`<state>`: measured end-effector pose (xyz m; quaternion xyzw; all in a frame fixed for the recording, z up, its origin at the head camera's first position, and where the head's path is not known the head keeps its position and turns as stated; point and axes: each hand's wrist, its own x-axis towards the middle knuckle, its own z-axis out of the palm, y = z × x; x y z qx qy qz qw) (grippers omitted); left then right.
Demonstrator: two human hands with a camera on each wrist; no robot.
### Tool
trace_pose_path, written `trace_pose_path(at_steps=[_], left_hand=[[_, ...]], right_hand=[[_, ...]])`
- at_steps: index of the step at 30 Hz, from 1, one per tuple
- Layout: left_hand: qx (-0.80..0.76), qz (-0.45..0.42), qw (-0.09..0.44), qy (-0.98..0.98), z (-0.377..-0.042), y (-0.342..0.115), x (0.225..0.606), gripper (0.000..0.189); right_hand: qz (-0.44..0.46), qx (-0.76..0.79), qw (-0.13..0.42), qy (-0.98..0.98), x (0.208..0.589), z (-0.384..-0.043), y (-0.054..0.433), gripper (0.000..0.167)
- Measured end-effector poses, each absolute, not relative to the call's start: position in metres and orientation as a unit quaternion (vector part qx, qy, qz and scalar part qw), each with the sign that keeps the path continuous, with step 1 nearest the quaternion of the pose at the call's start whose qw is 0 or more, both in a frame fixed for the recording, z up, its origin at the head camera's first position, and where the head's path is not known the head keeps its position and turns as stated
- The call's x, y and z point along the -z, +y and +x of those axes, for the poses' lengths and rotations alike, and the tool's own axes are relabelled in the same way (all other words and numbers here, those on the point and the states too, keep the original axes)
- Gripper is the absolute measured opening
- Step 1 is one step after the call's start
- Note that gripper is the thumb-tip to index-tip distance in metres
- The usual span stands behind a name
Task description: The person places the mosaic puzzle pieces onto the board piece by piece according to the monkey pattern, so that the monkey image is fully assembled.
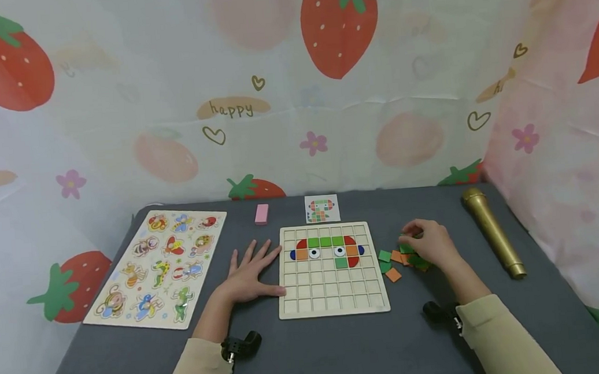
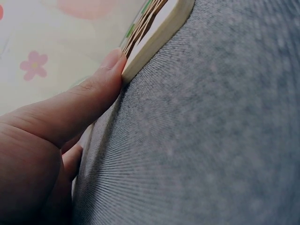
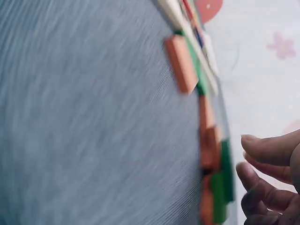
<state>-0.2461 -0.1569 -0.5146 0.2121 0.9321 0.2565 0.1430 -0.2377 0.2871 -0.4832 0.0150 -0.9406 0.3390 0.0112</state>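
Note:
A pale wooden grid board (image 1: 333,292) lies in the middle of the table. Red, green, orange and blue pieces and two eye tiles sit in its upper rows. My left hand (image 1: 251,277) is spread flat at the board's left side; the left wrist view shows its thumb (image 2: 89,101) touching the board's edge (image 2: 154,47). Over a loose pile of green tiles (image 1: 385,256) and orange tiles (image 1: 393,275), right of the board, is my right hand (image 1: 431,244). Its fingers are loosely bent, and no piece shows between them in the right wrist view.
A small pattern card (image 1: 323,216) lies behind the board, with a pink block (image 1: 261,214) to its left. On the left rests a puzzle board with cartoon insects and animals (image 1: 168,294). A gold cylinder (image 1: 493,234) lies at the right edge of the grey table (image 1: 321,353).

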Motion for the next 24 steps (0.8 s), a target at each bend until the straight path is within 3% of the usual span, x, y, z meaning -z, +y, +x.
trace_pose_path(at_steps=[9,24], left_hand=[[-0.252,0.211,0.140,0.934,-0.246,-0.157,0.517,0.106],[-0.254,0.209,0.141,0.934,-0.246,-0.157,0.516,0.105]], right_hand=[[-0.010,-0.319,-0.016,-0.948,0.497,-0.245,0.299,0.039],[-0.020,-0.337,-0.037,-0.941,0.488,-0.251,0.295,0.032]])
